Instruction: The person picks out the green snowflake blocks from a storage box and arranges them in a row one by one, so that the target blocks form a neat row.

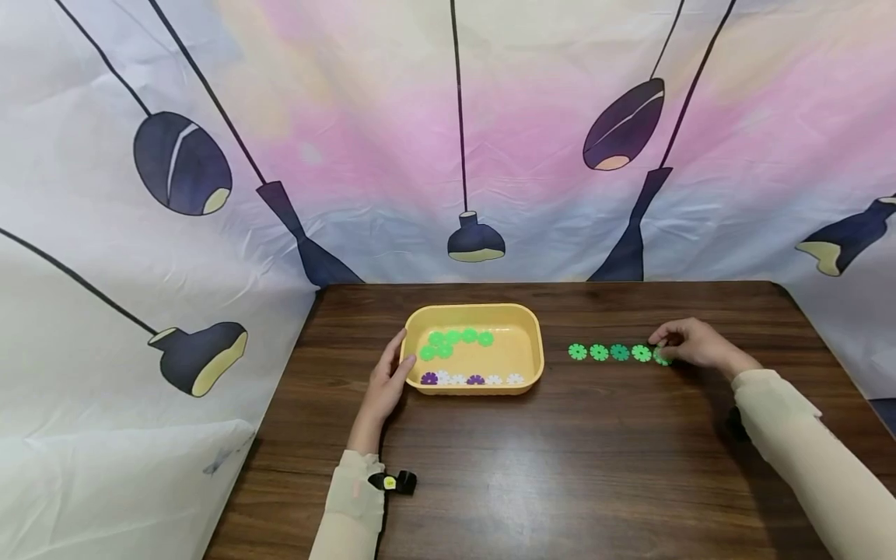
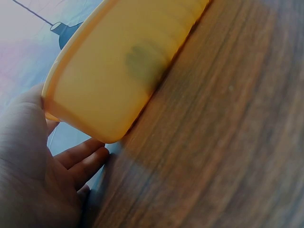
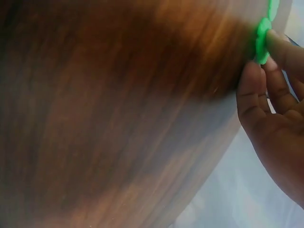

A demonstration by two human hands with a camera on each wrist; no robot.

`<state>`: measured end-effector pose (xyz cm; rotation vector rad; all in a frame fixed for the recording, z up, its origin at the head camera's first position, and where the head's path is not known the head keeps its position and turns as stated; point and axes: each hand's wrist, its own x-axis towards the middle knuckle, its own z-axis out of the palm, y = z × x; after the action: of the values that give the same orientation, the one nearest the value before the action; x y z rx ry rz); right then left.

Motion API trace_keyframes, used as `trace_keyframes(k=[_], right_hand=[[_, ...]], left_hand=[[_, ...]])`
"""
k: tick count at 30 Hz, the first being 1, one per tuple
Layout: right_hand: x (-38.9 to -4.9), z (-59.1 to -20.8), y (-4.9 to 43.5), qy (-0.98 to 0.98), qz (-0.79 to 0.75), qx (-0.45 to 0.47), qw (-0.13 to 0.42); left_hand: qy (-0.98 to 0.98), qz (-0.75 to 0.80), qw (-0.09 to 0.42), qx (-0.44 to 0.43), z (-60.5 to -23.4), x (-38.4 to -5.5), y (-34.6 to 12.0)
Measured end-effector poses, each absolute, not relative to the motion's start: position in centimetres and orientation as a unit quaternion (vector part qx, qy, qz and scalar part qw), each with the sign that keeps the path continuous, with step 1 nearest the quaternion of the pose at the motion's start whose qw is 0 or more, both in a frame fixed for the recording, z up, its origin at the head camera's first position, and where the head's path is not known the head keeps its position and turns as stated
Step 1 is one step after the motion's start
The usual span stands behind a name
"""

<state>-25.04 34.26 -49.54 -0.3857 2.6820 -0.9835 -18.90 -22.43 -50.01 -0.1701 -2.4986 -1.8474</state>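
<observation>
My left hand (image 1: pixel 383 383) grips the left end of a yellow plastic tray (image 1: pixel 537 342), its thumb over the rim. In the left wrist view, fingers of that hand (image 2: pixel 38 161) reach beneath the tray's corner (image 2: pixel 102 95). Off to the right, my right hand (image 1: pixel 693 344) pinches a green flower-shaped disc (image 1: pixel 662 358) at the right end of a row on the table. The right wrist view has this notched disc (image 3: pixel 261 42) tilted at the thumb and fingertips. The row's other discs include a bright green disc (image 1: pixel 641 353) beside it and a darker green disc (image 1: pixel 620 352).
Inside the tray, several green discs (image 1: pixel 469 335) lie toward the back, while white discs (image 1: pixel 494 379) and purple discs (image 1: pixel 429 379) line the front wall. The brown wooden table (image 1: pixel 532 467) meets a lamp-printed cloth (image 1: pixel 392 155) behind it.
</observation>
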Motion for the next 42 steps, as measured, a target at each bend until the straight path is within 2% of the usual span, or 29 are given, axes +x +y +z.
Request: trace_keyframes(k=[14,21,26,34,38,42], right_hand=[[-25.4,-49.5,34.7,0.921,-0.341,-0.142,0.125],[-25.0,-48.3,33.3,0.935,-0.307,-0.168,0.06],[-24.9,-46.3,28.7,0.924,-0.303,-0.232,0.014],[-25.5,-44.9,17.0,0.881,-0.328,-0.335,-0.064],[-26.0,-45.9,11.3,0.872,-0.329,-0.359,-0.049],[-26.2,-47.4,7.9,0.893,-0.292,-0.343,0.003]], left_hand=[[-0.798,-0.601,0.013,-0.051,-49.9,-18.8,-22.4],[-0.801,-0.596,0.014,-0.05,-49.9,-18.9,-22.3],[-0.801,-0.597,0.015,-0.049,-49.8,-18.8,-22.3],[-0.807,-0.588,0.013,-0.047,-49.9,-19.0,-22.4],[-0.806,-0.589,0.015,-0.047,-49.9,-18.9,-22.5],[-0.809,-0.585,0.01,-0.046,-49.9,-19.0,-22.4]])
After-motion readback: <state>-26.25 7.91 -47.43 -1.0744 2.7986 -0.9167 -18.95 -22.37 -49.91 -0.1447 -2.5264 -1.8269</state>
